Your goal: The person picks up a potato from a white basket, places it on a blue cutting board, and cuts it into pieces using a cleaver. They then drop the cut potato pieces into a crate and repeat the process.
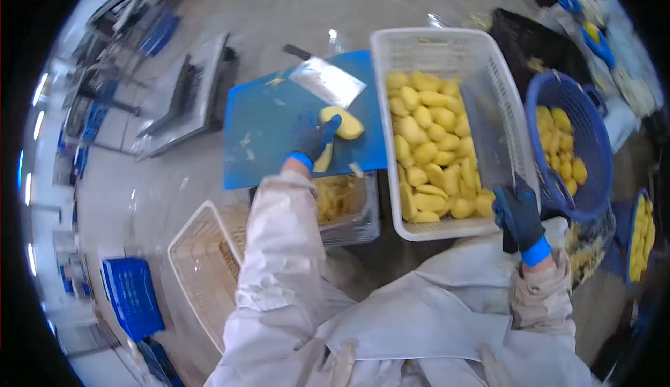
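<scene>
My left hand [312, 139], in a dark blue glove, closes on a peeled yellow potato [342, 122] over the blue cutting board [258, 136]. A strip of potato [323, 158] hangs below that hand. The cleaver [328, 82] lies flat at the board's back edge. My right hand [518, 212], gloved too, is at the front right corner of the white basket [453, 34], fingers curled around a thin, blurred tool whose kind I cannot make out. Peeled potatoes [433, 143] fill the basket's left part.
A blue round basket [600, 150] of potatoes stands right of the white one. A co-worker [614, 52] with blue gloves is at the upper right. A tray of peelings [342, 202] sits under the board. An off-white crate [202, 268] and blue crate [132, 296] stand lower left.
</scene>
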Motion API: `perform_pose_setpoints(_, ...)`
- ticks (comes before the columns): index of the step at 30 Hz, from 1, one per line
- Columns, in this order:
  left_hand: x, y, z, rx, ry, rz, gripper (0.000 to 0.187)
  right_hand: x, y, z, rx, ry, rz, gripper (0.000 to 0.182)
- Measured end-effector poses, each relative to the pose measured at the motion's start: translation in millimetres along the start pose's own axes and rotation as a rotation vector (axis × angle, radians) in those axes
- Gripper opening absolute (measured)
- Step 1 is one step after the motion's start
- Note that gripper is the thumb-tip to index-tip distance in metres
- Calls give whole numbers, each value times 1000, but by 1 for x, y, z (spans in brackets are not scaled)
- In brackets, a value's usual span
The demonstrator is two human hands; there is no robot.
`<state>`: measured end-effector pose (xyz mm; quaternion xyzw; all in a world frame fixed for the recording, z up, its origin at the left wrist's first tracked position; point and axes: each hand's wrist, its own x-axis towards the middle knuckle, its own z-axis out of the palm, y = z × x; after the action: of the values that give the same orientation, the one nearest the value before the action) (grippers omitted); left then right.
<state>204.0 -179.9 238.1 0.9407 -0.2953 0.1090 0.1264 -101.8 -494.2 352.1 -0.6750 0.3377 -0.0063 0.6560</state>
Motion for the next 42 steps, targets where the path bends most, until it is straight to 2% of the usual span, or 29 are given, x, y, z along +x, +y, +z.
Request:
perform_pose_setpoints(2,31,51,-23,-89,-321,-330,71,-1,2,-10,57,61,17,18)
perform_pose_setpoints(4,32,60,-14,-151,-344,-190,72,2,2,-18,-13,62,-25,18)
perform_pose_setpoints(5,24,69,-7,-145,-273,-154,65,1,2,-21,-4,88,-3,18)
perform_pose_setpoints(6,15,80,1,-151,-299,-135,65,-2,0,-23,11,113,-23,18)
perform_pose_setpoints(8,-5,109,11,-160,-66,2,57,-10,1,-37,26,145,-22,18)
perform_pose_setpoints(9,-17,130,21,-266,127,15,53,-10,3,-42,55,168,20,18)
perform_pose_setpoints(10,-16,154,7,-330,63,86,48,-6,3,-44,89,175,52,17)
perform_pose_setpoints(11,-22,164,19,-350,11,162,45,-7,6,-45,106,231,44,18)
perform_pose_setpoints(12,-25,174,22,-214,-40,344,41,-4,8,-50,88,208,61,19)
perform_pose_setpoints(13,-32,182,34,-274,-117,343,40,-4,8,-52,102,200,55,18)
perform_pose_setpoints(14,-33,202,21,-316,-37,410,43,-4,6,-55,115,206,47,18)
perform_pose_setpoints(16,-35,219,-12,-343,0,606,47,-5,2,-55,147,227,73,16)
perform_pose_setpoints(18,-48,209,-29,-241,107,340,50,-12,4,-61,167,280,134,15)
perform_pose_setpoints(20,-55,164,-36,-358,319,-118,53,-11,5,-65,120,272,10,14)
perform_pose_setpoints(22,-75,106,-24,-990,392,-636,50,-11,3,-67,116,268,29,14)
perform_pose_setpoints(23,-92,87,-13,-971,396,-642,50,-11,3,-66,104,271,41,14)
perform_pose_setpoints(25,-125,60,0,177,-11,-95,44,-11,4,-67,101,241,65,14)
perform_pose_setpoints(26,-126,64,-1,189,-12,-105,44,-11,6,-68,94,232,82,14)
perform_pose_setpoints(28,-122,89,8,-761,230,-593,34,-10,10,-68,94,228,77,16)
perform_pose_setpoints(29,-105,114,-22,-1002,364,-616,27,-11,9,-66,76,242,70,17)
perform_pose_setpoints(30,-101,107,-30,-997,373,-624,27,-13,10,-65,52,251,70,17)
perform_pose_setpoints(32,-96,67,-48,-977,-433,-744,23,-11,17,-66,34,220,81,19)
perform_pose_setpoints(33,-105,21,-17,-562,-717,-112,33,-10,17,-63,58,253,81,19)
perform_pose_setpoints(34,-101,15,-6,-563,-713,-121,33,-9,18,-61,83,294,77,19)
perform_pose_setpoints(36,-92,18,18,-70,-1064,-238,46,-6,20,-58,62,296,48,20)
perform_pose_setpoints(37,-95,9,40,-78,-1061,-225,46,-6,16,-54,69,267,57,20)
perform_pose_setpoints(39,-103,-5,95,209,-626,44,56,-3,12,-49,64,270,69,20)
perform_pose_setpoints(42,-98,-4,102,44,-671,63,57,-1,2,-42,-125,205,134,20)
